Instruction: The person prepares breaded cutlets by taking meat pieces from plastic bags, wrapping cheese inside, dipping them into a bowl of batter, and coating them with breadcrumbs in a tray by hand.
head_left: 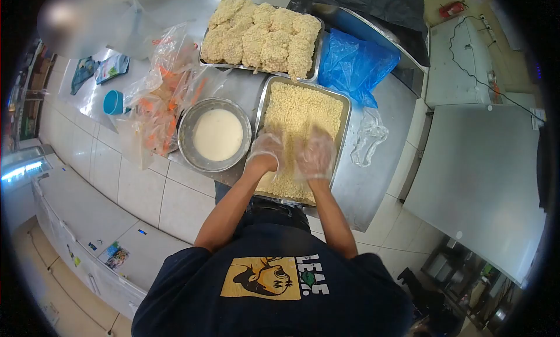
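My left hand (269, 151) and my right hand (316, 154), both in clear plastic gloves, are down in a metal tray (346, 118) of pale yellow crumbs (304, 103). The left lies near the tray's left side, the right toward its right side, with a strip of crumbs between them. The fingers of both are blurred and partly sunk in the crumbs, so I cannot see whether they grip anything. Left of the tray stands a round metal bowl (185, 151) of creamy white batter (218, 134). Behind it, a second tray (318, 65) is piled with crumb-coated pieces (259, 36).
On the steel table (373, 185) lie a blue plastic bag (359, 60), a crumpled clear glove (369, 137), and clear-and-orange plastic bags (166, 98). A teal cup (113, 102) stands at the left. White chest freezers (87, 220) are at lower left, a pale cabinet (478, 185) at right.
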`<state>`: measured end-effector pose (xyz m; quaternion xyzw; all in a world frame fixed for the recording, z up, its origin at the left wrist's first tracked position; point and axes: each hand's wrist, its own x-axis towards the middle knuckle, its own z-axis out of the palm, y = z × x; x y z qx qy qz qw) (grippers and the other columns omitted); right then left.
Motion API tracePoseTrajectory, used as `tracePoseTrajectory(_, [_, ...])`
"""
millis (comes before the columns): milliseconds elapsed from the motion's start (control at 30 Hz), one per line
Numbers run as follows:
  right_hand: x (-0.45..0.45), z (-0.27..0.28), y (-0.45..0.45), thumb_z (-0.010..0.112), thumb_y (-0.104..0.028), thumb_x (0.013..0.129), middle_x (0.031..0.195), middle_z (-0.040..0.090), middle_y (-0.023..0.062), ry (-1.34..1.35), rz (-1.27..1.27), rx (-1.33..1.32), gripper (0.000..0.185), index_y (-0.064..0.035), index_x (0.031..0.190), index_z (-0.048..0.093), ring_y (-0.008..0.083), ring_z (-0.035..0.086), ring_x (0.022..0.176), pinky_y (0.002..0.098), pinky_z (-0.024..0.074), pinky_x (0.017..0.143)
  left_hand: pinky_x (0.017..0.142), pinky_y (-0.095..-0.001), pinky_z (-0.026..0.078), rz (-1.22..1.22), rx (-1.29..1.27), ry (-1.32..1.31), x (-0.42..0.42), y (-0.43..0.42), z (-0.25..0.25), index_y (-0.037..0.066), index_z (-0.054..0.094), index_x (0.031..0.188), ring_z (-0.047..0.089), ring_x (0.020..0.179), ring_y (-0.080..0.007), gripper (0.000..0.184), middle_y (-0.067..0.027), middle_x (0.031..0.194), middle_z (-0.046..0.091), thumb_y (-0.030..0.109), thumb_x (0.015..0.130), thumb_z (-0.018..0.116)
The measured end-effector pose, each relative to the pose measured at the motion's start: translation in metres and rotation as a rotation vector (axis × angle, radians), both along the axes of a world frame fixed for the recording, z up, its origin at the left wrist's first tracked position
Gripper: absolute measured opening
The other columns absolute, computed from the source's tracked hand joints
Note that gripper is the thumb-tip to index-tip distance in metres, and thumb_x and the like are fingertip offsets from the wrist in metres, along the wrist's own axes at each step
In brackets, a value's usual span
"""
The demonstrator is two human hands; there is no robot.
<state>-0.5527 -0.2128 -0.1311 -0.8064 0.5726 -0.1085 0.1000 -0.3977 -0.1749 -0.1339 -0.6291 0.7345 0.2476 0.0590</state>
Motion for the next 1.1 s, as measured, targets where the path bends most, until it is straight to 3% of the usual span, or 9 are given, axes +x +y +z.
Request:
tracePoseTrajectory(33, [-0.011, 0.006, 0.014, 0.046, -0.05, 0.092, 0.112, 0.061, 0.0288, -0.024, -0.064, 0.046, 0.059, 0.0015, 0.117, 0.06, 0.0421, 0.058, 0.107, 0.0486, 0.0439, 0.092, 0.089, -0.0476, 0.044, 0.01, -0.087, -0.065, -0.003, 0.007, 0.003, -0.007, 0.054, 0.123, 0.061, 0.103, -0.0348, 0.058, -0.0223, 0.104, 0.066, 0.022, 0.073, 0.059])
tracePoseTrajectory(67, [-0.016, 0.015, 0.023, 0.046, -0.05, 0.092, 0.112, 0.061, 0.0288, -0.016, -0.062, 0.055, 0.059, 0.0015, 0.117, 0.06, 0.0421, 0.058, 0.107, 0.0486, 0.0439, 0.092, 0.099, -0.0487, 0.037, 0.053, 0.093, -0.098, -0.01, 0.008, -0.011, -0.009, 0.023, 0.144, 0.053, 0.119, -0.0345, 0.088, -0.0249, 0.124, 0.057, 0.026, 0.073, 0.061])
tracePoseTrajectory(167, [-0.026, 0.025, 0.035, 0.052, -0.05, 0.09, 0.088, 0.065, 0.0307, 0.106, -0.193, 0.502, 0.058, 0.0062, 0.098, 0.066, 0.0437, 0.063, 0.088, 0.0469, 0.0499, 0.077, 0.102, -0.0458, 0.036, 0.212, 0.148, -0.168, -0.028, 0.013, 0.002, -0.01, 0.015, 0.145, 0.051, 0.122, -0.0362, 0.099, -0.0294, 0.13, 0.051, 0.03, 0.069, 0.064])
tracePoseTrajectory(400, [-0.021, -0.088, 0.031, 0.067, -0.054, 0.079, 0.088, 0.067, 0.0266, -0.532, -0.457, 0.419, 0.064, 0.0066, 0.099, 0.066, 0.0349, 0.066, 0.083, 0.0445, 0.0498, 0.077, 0.1, -0.0389, 0.042, 0.418, 0.242, 0.423, -0.028, 0.011, -0.021, -0.012, 0.023, 0.142, 0.051, 0.12, -0.0389, 0.1, -0.0317, 0.129, 0.05, 0.028, 0.062, 0.067])
tracePoseTrajectory(567, [-0.019, -0.011, 0.003, 0.073, -0.033, 0.078, 0.095, 0.068, 0.0211, -0.577, -0.407, 0.557, 0.05, 0.0057, 0.108, 0.063, 0.0306, 0.065, 0.086, 0.0395, 0.0501, 0.078, 0.1, -0.0344, 0.041, 0.523, 0.293, 0.76, -0.012, 0.002, -0.006, -0.007, 0.024, 0.144, 0.051, 0.12, -0.0299, 0.099, -0.0257, 0.132, 0.05, 0.018, 0.064, 0.076])
tracePoseTrajectory(767, [-0.016, -0.004, -0.005, 0.068, -0.02, 0.079, 0.101, 0.065, 0.0213, -0.538, -0.224, 0.113, 0.04, 0.0035, 0.11, 0.06, 0.0335, 0.063, 0.088, 0.0379, 0.0499, 0.081, 0.1, -0.0273, 0.039, 0.692, 0.127, 1.236, -0.003, -0.003, 0.012, 0.002, 0.025, 0.148, 0.044, 0.125, -0.0195, 0.096, -0.0179, 0.138, 0.047, -0.003, 0.065, 0.073])
tracePoseTrajectory(867, [-0.015, 0.009, 0.008, 0.068, -0.022, 0.08, 0.116, 0.06, 0.0239, -0.592, -0.148, 0.071, 0.045, 0.0031, 0.115, 0.058, 0.0367, 0.059, 0.103, 0.0406, 0.0472, 0.088, 0.106, -0.0286, 0.034, 0.635, 0.077, 1.17, 0.004, 0.006, 0.011, 0.001, 0.022, 0.148, 0.039, 0.131, -0.0232, 0.098, -0.019, 0.144, 0.039, 0.002, 0.064, 0.073])
tracePoseTrajectory(967, [0.001, 0.006, 0.009, 0.063, -0.034, 0.085, 0.136, 0.044, 0.0269, -0.213, -0.153, 0.046, 0.06, 0.0058, 0.128, 0.05, 0.0389, 0.043, 0.126, 0.0478, 0.0356, 0.104, 0.109, -0.0305, 0.031, 0.597, 0.06, 1.082, 0.008, 0.016, -0.015, -0.002, 0.02, 0.148, 0.038, 0.134, -0.0286, 0.099, -0.0231, 0.146, 0.036, 0.011, 0.065, 0.072])
tracePoseTrajectory(1100, [0.023, -0.031, -0.017, 0.045, -0.059, 0.088, 0.152, 0.021, 0.0229, 0.018, -0.064, 0.018, 0.083, 0.0034, 0.142, 0.034, 0.0391, 0.014, 0.142, 0.0641, 0.0091, 0.109, 0.102, -0.0372, 0.038, 0.547, 0.142, 0.872, 0.015, 0.02, 0.006, 0.001, 0.022, 0.147, 0.047, 0.123, -0.0382, 0.094, -0.0292, 0.135, 0.045, 0.023, 0.069, 0.07])
